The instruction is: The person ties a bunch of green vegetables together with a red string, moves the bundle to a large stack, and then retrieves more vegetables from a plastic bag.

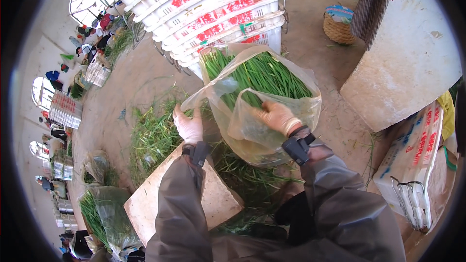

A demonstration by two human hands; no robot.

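Observation:
A large clear plastic bag [291,112] lies open in front of me, filled with long green leafy stalks [273,76] that look like garlic chives. My left hand [189,125], in a thin pale glove, pinches a gathered edge of this bag between thumb and fingers. At the bag's near side is my right hand [278,118], gloved too, its fingers against the film beside the stalks. Whether they grip the film is hard to tell. Below my left forearm sits a pale foam block [218,193]. Loose green trimmings [156,138] cover the floor around it.
Stacked white plastic crates [218,18] with wire handles rise just beyond the bag. A foam board [404,62] leans at right, above another white crate [407,156]. A wicker basket [338,27] stands farther off. Another bag of greens [113,211] lies left. Several people work in the distance.

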